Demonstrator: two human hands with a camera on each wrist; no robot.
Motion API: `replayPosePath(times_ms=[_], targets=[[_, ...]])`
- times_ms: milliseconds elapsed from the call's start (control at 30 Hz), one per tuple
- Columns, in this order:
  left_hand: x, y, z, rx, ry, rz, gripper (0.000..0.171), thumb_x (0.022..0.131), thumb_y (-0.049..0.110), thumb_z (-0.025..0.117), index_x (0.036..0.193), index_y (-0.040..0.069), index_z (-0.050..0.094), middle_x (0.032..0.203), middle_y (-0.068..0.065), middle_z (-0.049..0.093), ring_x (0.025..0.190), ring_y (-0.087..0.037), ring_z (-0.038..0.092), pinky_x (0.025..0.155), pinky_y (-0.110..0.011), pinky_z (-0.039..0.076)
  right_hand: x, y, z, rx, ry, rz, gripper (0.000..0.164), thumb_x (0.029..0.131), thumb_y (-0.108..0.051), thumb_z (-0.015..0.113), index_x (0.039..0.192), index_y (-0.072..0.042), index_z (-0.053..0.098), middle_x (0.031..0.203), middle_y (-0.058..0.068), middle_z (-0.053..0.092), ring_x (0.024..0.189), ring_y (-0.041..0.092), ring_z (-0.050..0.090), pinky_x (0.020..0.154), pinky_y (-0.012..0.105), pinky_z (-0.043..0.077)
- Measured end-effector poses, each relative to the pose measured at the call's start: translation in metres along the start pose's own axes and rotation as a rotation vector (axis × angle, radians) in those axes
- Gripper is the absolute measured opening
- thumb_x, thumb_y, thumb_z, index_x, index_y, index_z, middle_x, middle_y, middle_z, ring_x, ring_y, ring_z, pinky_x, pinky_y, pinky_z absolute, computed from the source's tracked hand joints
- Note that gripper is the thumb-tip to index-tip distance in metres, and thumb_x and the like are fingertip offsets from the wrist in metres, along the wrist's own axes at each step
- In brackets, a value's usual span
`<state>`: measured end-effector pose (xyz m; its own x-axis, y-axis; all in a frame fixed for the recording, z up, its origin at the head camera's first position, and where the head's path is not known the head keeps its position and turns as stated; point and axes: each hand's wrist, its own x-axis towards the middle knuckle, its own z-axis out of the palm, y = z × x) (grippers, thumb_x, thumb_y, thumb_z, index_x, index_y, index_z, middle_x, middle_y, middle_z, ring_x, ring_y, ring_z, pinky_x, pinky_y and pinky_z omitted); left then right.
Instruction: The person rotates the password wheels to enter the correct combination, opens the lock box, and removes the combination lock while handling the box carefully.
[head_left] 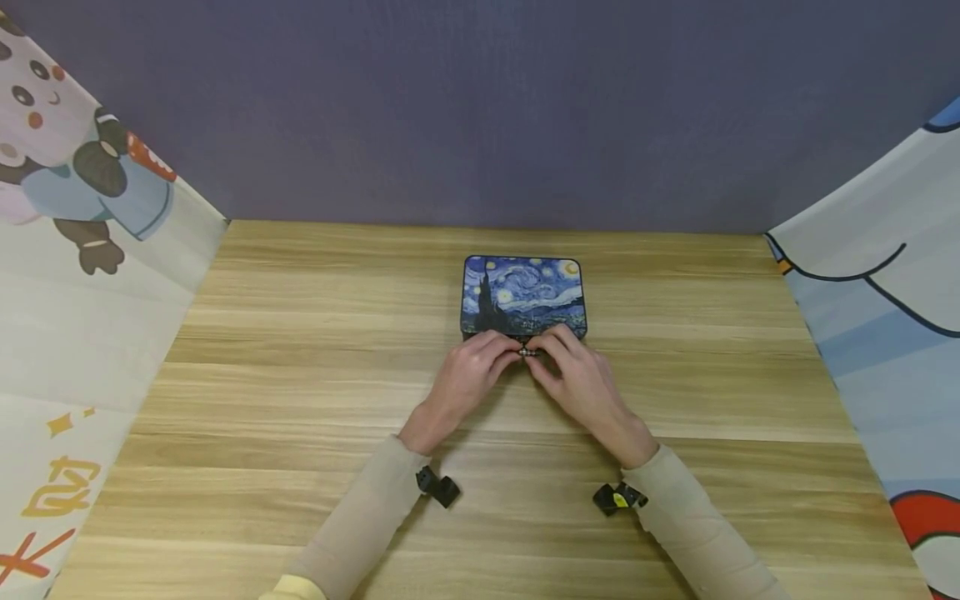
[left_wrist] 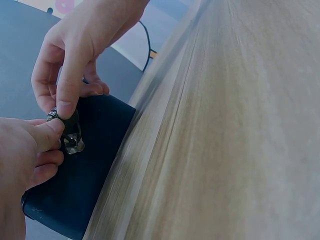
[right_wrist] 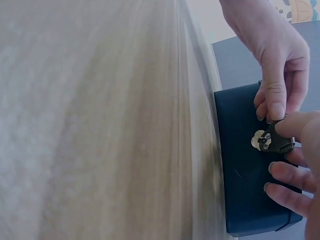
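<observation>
We judge the step in hand to be working the small combination padlock (right_wrist: 280, 143) at the front of the starry-night tin box (head_left: 525, 293). The padlock lies between our two hands, directly in front of the box, beside a round metal clasp (right_wrist: 257, 140). Our left grip (head_left: 469, 368) is closed to a fingertip pinch on one end of the padlock, thumb against finger; our right grip (head_left: 579, 377) pinches the other end, its remaining fingers spread loosely beside the box front. A row of what look like dials shows between the fingertips, but we cannot read them, nor can we tell whether the shackle is fastened. The next move, as we judge it, calls for holding the padlock steady with one grip while the other turns a dial or works the shackle, with little force. The box stands just beyond both grips, lid down.

Under our forearms spreads the wood-grain surface (head_left: 300, 400), running out to both sides. Well beyond the grips rises a dark blue-grey wall (head_left: 480, 117). Far to the left of our left grip stands a pale panel with a cartoon animal (head_left: 60, 158); far to the right of our right grip, a blue-and-white cartoon panel (head_left: 877, 350).
</observation>
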<state>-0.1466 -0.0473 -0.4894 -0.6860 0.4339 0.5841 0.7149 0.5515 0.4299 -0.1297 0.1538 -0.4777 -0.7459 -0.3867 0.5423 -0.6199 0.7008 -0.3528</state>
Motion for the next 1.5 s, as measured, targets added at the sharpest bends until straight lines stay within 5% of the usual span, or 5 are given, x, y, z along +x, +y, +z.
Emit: replayPosePath(times_ms=[1500], targets=[[0.0004,0.0009,-0.0011,-0.009,-0.002,-0.003,0.009,0.092,0.008,0.077,0.1,0.005,0.076,0.097,-0.006,0.076,0.089,-0.018,0.073,0.083,-0.025,0.062,0.0002,0.0012,-0.0003,0.004,0.004,-0.012,0.022,0.088,-0.012,0.084,0.105,-0.009,0.072,0.101,0.006,0.064,0.067,0.015,0.06,0.048,0.027,0.05]])
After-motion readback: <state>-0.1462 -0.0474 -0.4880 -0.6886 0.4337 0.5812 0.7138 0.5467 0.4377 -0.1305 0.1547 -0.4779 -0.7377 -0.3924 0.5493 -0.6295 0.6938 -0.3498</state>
